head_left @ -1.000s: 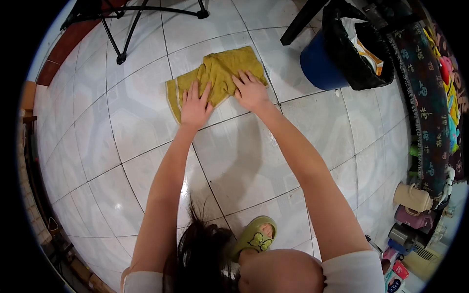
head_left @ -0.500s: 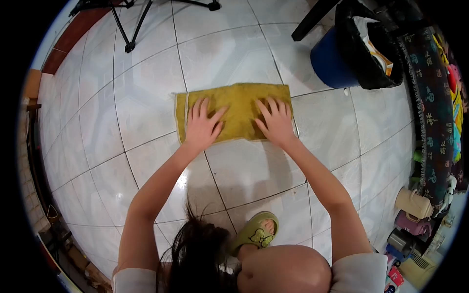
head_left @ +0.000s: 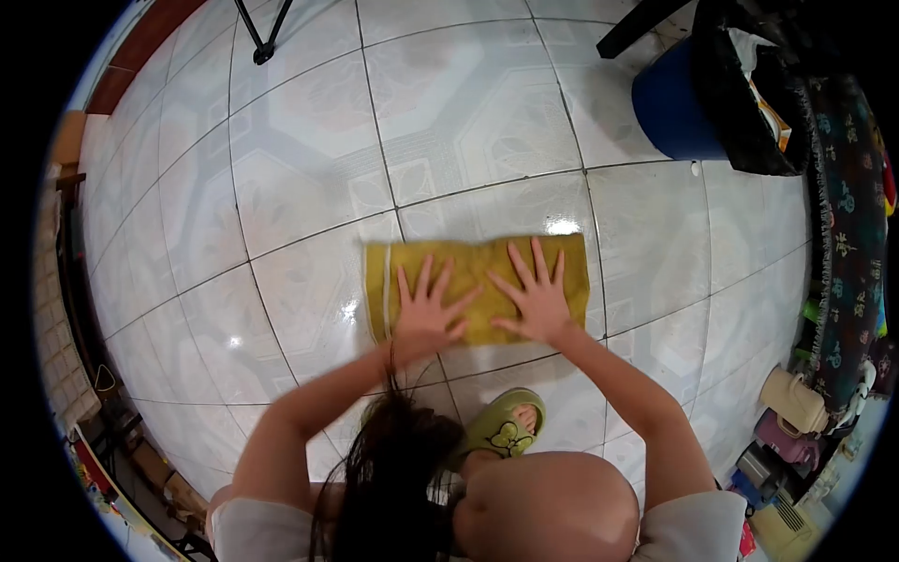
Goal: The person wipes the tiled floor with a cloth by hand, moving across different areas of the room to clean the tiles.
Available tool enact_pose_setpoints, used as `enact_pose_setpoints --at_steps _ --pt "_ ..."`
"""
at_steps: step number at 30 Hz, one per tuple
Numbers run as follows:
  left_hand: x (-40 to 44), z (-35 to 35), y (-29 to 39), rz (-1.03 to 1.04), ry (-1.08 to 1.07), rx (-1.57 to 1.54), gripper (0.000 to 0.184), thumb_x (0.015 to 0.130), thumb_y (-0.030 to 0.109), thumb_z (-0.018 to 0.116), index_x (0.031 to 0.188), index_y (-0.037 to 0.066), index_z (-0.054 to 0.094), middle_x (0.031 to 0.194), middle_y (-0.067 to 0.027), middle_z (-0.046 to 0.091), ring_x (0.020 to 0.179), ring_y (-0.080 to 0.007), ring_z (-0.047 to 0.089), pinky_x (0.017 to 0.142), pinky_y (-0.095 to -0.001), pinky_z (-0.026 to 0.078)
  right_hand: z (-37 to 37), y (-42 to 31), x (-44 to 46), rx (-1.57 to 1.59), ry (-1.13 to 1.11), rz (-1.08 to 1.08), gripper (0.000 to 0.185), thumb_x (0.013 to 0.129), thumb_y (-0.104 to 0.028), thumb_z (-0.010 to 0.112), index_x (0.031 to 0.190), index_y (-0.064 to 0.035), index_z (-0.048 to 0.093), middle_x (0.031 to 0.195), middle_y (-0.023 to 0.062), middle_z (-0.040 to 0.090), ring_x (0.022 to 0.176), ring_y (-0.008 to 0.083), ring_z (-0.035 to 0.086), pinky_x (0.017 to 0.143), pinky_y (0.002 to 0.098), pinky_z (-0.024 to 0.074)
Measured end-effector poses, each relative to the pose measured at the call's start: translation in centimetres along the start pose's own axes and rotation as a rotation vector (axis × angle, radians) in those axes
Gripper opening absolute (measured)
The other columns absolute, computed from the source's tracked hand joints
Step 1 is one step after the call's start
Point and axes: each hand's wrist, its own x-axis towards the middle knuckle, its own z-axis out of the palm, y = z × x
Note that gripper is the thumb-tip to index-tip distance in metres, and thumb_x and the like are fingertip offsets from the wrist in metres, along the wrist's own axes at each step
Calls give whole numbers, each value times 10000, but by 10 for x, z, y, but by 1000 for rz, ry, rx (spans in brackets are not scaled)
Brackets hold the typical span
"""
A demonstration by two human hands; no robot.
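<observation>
A mustard-yellow cloth (head_left: 478, 258) lies spread on the tiled floor, with a pale stripe near its left end. My left hand (head_left: 429, 307) presses flat on its left half, fingers spread. On the right half rests my right hand (head_left: 538, 300), also flat with the fingers apart. Both palms cover part of the cloth, near its lower edge. Neither hand is closed around it.
White patterned floor tiles (head_left: 309, 169) surround the cloth, shiny in spots. A blue bin (head_left: 670, 108) with a black liner stands at upper right, beside a dark furniture leg (head_left: 641, 28). A black stand's foot (head_left: 263, 53) is at upper left. A green slipper (head_left: 506, 423) is below.
Both hands and the cloth under them have come closer to my body, nearer the slipper. The view has shifted a little. The fingers stay spread on the cloth.
</observation>
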Motion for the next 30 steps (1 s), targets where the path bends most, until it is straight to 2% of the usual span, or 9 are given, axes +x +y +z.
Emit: enact_pose_setpoints --at_steps 2,5,8,11,14,17,20,25,30 --pt "-27 13 22 -23 8 -36 609 824 520 545 1404 401 406 1548 -181 155 1422 -441 78 1041 -727 1 13 -5 -17 -5 -31 -27 760 796 -670 507 1459 -353 313 1574 107 113 1431 427 33 1035 732 51" --pt "-23 8 18 -3 47 -80 629 832 527 533 1425 410 364 1564 -161 116 1434 -419 43 1053 -714 -9 20 -6 -19 -41 -10 -77 693 842 -616 486 1454 -332 330 1576 99 111 1437 409 36 1039 728 69" --pt "14 -23 -8 -49 -170 0 642 846 523 528 1443 418 316 1575 -128 95 1442 -394 40 1069 -697 -3 4 7 31 -97 -3 -128 633 892 -557 444 1457 -295 333 1580 81 102 1445 376 37 1064 700 78" --pt "74 -47 -81 -1 -13 105 607 878 543 478 1444 436 287 1578 -66 105 1448 -356 37 1077 -693 5 -18 19 117 -231 76 -74 629 943 -559 348 1499 -326 169 1588 30 48 1453 326 17 1098 667 43" --pt "133 -70 -164 44 115 228 568 901 526 445 1440 450 282 1580 -17 105 1454 -314 44 1095 -675 44 -30 33 211 -181 153 14 614 955 -542 330 1503 -341 139 1588 22 33 1452 320 3 1099 665 32" --pt "151 -89 -200 34 151 257 575 894 474 474 1441 424 307 1580 -15 111 1453 -301 71 1114 -639 71 -35 12 256 -178 169 160 627 952 -552 325 1506 -343 119 1590 28 2 1446 353 -6 1094 669 28" --pt "137 -89 -203 67 140 258 597 890 449 498 1450 411 295 1580 -33 100 1449 -318 66 1116 -631 89 -27 -5 250 -175 137 155 678 934 -597 318 1512 -319 99 1588 52 -26 1438 390 -39 1079 688 15" --pt "48 -99 -208 23 -186 340 631 901 516 465 1471 421 211 1583 -85 10 1453 -335 -6 1118 -634 90 -16 -79 213 -134 3 -43 808 888 -663 354 1522 -239 89 1582 108 -42 1429 420 -62 1055 715 14" --pt "-136 -54 -213 -140 -182 153 645 757 511 625 1368 382 466 1578 -119 79 1446 -382 14 1095 -660 35 31 -206 162 -88 -185 -295 972 785 -750 441 1518 -196 126 1579 138 -20 1428 425 -62 1050 720 10"
